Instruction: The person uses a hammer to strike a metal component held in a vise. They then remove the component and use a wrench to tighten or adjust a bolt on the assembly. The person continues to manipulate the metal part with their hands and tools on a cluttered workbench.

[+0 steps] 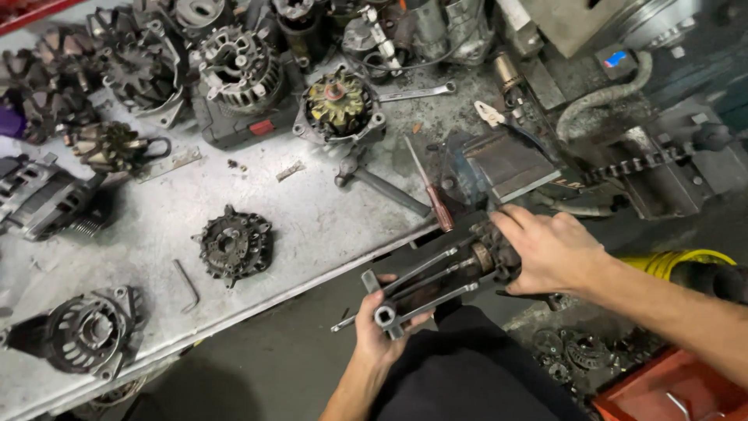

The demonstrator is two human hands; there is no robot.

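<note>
Puller (425, 277) held in both hands beside the tabletop (312, 218) edge.

Its cross-head end is gripped by the left hand (382, 323), closed around it; the right hand (549, 249) is wrapped over the dark rotor part (495, 253) caught in the puller's arms. A red-handled screwdriver (432, 195) and a round alternator housing (232, 245) are seen lying on the tabletop nearby.
</note>
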